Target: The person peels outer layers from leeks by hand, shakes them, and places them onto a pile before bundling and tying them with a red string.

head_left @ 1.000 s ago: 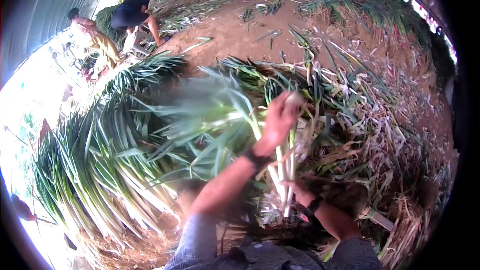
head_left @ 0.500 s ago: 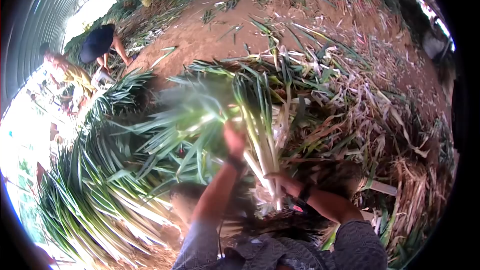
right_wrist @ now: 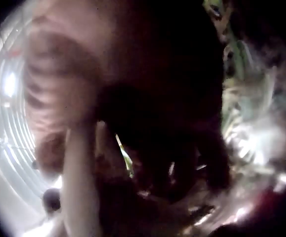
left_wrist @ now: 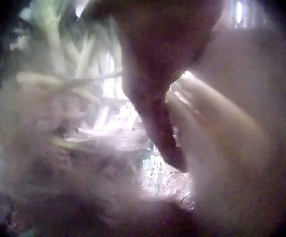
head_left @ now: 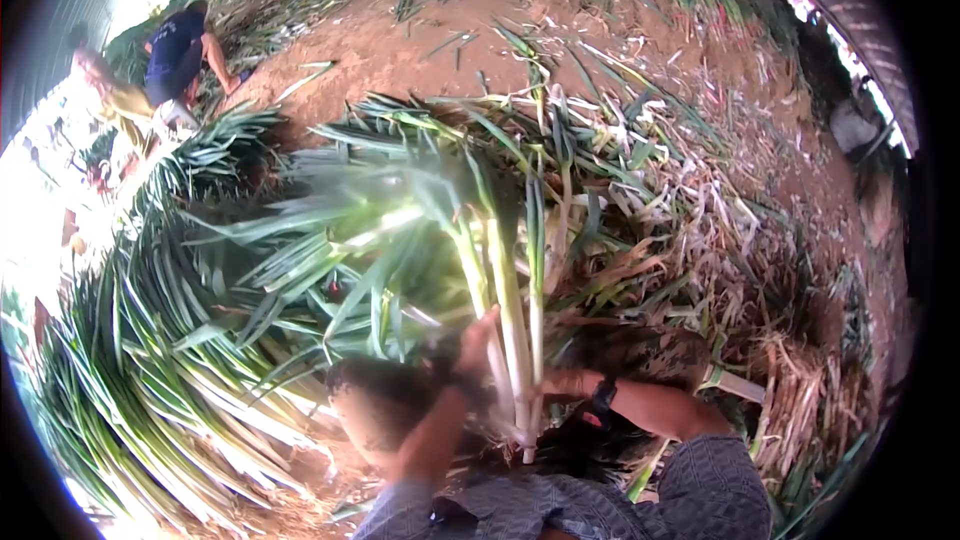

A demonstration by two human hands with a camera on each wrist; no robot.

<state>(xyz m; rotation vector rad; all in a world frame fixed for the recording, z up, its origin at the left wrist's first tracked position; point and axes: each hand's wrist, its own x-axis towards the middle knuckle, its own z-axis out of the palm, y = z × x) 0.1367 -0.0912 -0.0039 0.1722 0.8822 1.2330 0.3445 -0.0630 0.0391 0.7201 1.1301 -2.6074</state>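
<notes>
Several green onion stalks (head_left: pixel 512 330) stand nearly upright in front of the person, white ends down. The right hand (head_left: pixel 567 383) grips them low from the right; in the right wrist view its thumb and fingers (right_wrist: pixel 61 94) bend round a white stalk (right_wrist: pixel 79 187). Along the left side of the stalks, the left hand (head_left: pixel 474 345) touches them, blurred. In the left wrist view that hand (left_wrist: pixel 157 64) is dark, with one finger extended downward beside pale stalks (left_wrist: pixel 222 108); its other fingers are hard to make out.
A long row of green onions (head_left: pixel 170 370) lies at the left, more leafy ones (head_left: pixel 370 230) behind the hands. Peeled leaves (head_left: pixel 700 200) heap at the right. Two people (head_left: pixel 175 55) bend over at the far left. Dry stalks (head_left: pixel 800 390) lie at the lower right.
The left hand has come down from the leafy part to the lower stalks. The right hand still grips the stalks, which now stand more upright. The head view has shifted.
</notes>
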